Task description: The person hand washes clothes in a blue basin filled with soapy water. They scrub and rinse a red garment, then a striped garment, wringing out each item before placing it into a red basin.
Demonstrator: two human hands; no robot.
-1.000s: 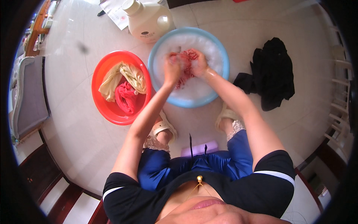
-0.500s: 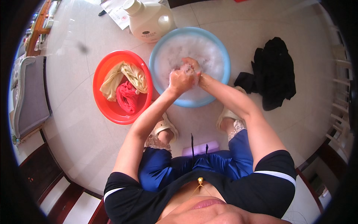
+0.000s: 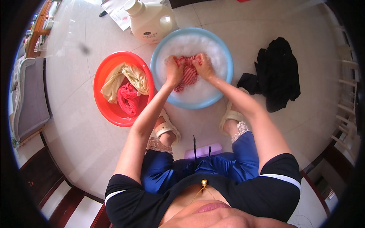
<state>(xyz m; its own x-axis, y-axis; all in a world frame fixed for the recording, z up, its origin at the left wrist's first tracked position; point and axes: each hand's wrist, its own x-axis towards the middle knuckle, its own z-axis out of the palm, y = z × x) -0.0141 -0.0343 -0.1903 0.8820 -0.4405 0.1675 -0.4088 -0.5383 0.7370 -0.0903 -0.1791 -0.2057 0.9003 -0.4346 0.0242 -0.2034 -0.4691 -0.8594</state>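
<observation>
A red-and-white striped cloth garment (image 3: 189,75) hangs bunched between my two hands over a light blue basin (image 3: 229,76). White suds (image 3: 197,91) fill the basin. My left hand (image 3: 174,71) grips the cloth at its left side, fingers closed round it. At the right side my right hand (image 3: 203,65) pinches it, with foam on the back of the hand. The lower end of the cloth reaches down to the suds; how much of it lies under the foam is hidden.
A red basin (image 3: 99,102) holding a cream garment (image 3: 114,81) and a pink-red garment (image 3: 127,98) stands left. A white detergent jug (image 3: 150,24) stands behind the basins. Black clothing (image 3: 279,76) lies on the floor at right. My clog-clad feet flank the blue basin's near side.
My hands have moved apart from being pressed together in the suds. The striped cloth, hidden by hands and foam before, now shows spread between them.
</observation>
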